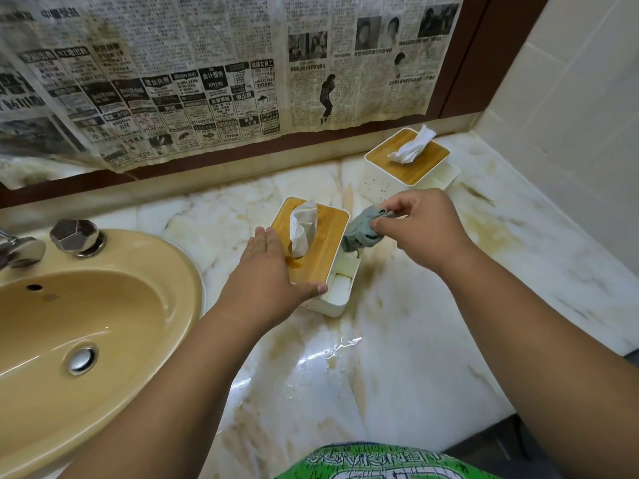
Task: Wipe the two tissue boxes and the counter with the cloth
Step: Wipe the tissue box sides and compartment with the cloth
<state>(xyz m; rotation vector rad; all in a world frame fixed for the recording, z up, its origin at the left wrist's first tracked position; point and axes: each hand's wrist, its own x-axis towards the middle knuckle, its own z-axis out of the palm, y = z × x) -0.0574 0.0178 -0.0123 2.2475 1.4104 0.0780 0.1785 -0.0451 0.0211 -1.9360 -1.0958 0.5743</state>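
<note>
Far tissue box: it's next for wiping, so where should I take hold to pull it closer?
Probably span the white side walls of the far tissue box, below its wooden lid, reaching from the near side; the wall stands close behind and a tissue sticks up mid-lid.

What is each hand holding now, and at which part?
The right hand pinches the cloth by its upper end. The left hand holds nothing; it rests flat on the wooden lid of the near tissue box.
</note>
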